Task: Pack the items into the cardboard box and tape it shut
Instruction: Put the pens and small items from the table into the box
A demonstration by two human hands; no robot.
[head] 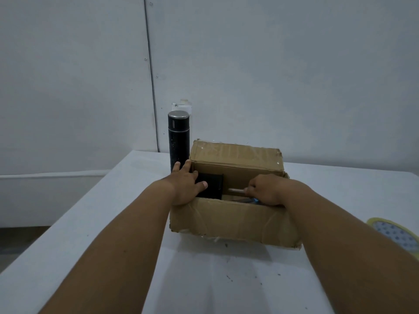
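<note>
An open cardboard box [233, 219] stands on the white table, its far flap upright. Inside at the left lies a flat black item [213, 185]. My left hand [184, 185] rests over the box's left wall, fingers on the outside edge and thumb lying on the black item. My right hand [264, 190] is inside the box at the right, its fingers curled round a silver metal tool [235, 190] with something blue showing under the hand. A tall black flask [178, 141] with a grey lid stands upright just behind the box's left corner.
A roll of clear tape [394, 234] lies on the table at the right edge of view. The table [204, 279] has its left edge running diagonally beside my left arm. A white wall stands close behind the table.
</note>
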